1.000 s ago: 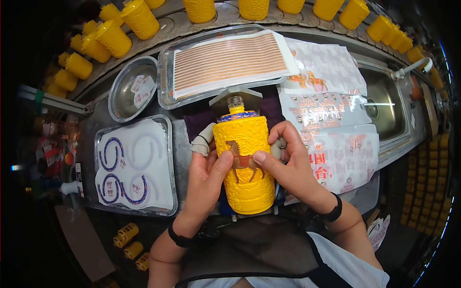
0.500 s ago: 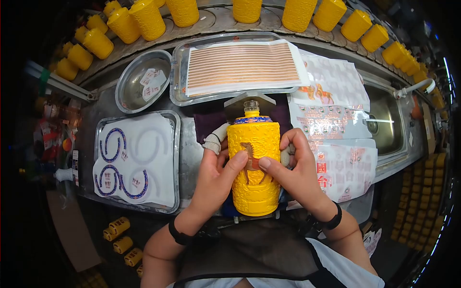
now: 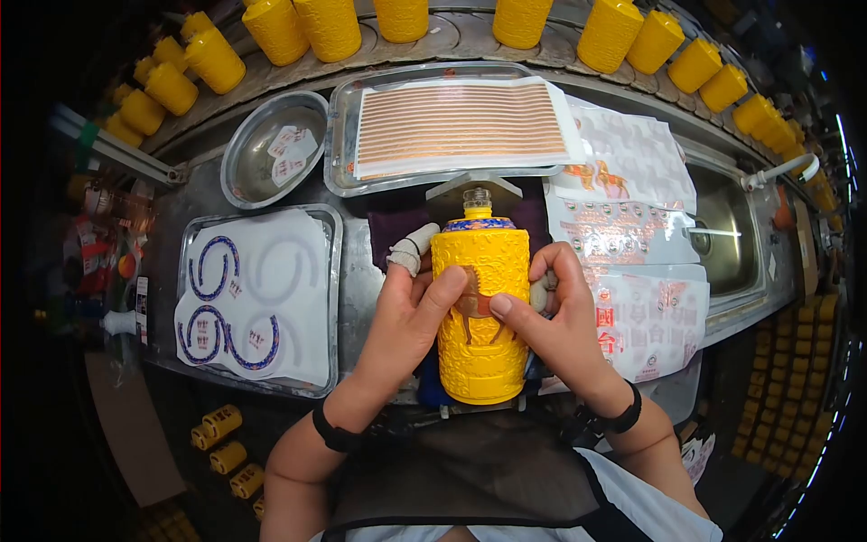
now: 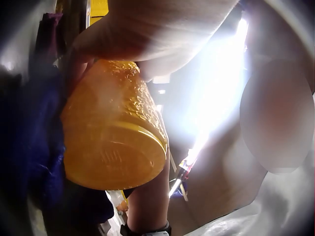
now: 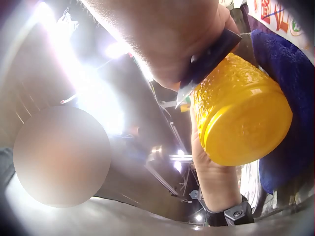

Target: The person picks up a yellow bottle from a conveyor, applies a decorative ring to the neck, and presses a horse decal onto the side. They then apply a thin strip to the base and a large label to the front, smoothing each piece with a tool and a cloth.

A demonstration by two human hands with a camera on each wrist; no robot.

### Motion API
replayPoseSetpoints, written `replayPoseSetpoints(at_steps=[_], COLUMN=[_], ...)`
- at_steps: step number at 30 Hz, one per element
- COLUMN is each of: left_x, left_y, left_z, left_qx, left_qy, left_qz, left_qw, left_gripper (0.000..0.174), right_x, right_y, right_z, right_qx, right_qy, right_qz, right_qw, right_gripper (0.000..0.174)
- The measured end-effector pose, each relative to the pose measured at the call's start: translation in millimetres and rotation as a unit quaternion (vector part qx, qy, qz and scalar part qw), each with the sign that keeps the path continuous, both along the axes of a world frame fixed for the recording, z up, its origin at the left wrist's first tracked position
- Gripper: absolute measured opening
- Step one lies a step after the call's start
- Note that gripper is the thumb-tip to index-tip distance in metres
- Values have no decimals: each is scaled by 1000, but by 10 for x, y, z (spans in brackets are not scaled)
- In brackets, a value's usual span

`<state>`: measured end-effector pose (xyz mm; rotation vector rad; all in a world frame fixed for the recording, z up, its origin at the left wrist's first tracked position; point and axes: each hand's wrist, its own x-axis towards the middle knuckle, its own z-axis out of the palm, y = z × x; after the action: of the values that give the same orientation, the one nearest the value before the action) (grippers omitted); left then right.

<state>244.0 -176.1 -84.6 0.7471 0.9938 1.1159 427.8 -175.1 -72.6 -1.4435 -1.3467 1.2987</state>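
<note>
A yellow embossed bottle (image 3: 481, 366) leans back in front of me, its clear glass neck (image 3: 477, 200) up and a blue patterned band round its shoulder. On its front is a brown horse decal (image 3: 479, 307). My left hand (image 3: 411, 312) grips the bottle's left side, thumb pressed on the horse's front part. From the right, my right hand (image 3: 551, 321) holds it too, thumb on the horse's hind part. Pale covers wrap some fingers of both hands. In the right wrist view a dark flat blade-like piece (image 5: 209, 61) with a pale edge lies along the right hand.
A tray (image 3: 336, 298) with sheets of blue curved strips lies left, beside a metal bowl (image 3: 237, 185). Behind the bottle, another tray (image 3: 343, 172) bears a striped sheet. Decal sheets (image 3: 632, 230) and a sink (image 3: 727, 248) are right. Yellow bottles (image 3: 519, 23) line a conveyor behind.
The head view has shifted, so the bottle and hands appear farther right than a second ago. Both thumbs stay on the horse decal. The conveyor bottles have moved right.
</note>
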Motion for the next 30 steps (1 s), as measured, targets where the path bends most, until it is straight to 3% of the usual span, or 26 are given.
replayPoseSetpoints(at_steps=[4, 7, 10, 30], left_x=[-38, -2, -25, -47], left_y=[1, -71, -50, -21], left_z=[29, 5, 49, 7], left_qx=[-34, 10, -5, 5], left_qy=[-35, 21, 5, 30], left_qz=[3, -8, -21, -33], left_qw=[999, 1000, 1000, 999], left_gripper=[67, 76, 83, 83], right_x=[5, 1, 1, 24], right_y=[5, -1, -12, -26], right_z=[67, 58, -8, -70], right_qx=[1, -2, 0, 29], right_qy=[-22, -14, 15, 49], right_qz=[5, 2, -5, 9], right_qw=[1000, 1000, 1000, 998], right_gripper=[47, 47, 47, 44])
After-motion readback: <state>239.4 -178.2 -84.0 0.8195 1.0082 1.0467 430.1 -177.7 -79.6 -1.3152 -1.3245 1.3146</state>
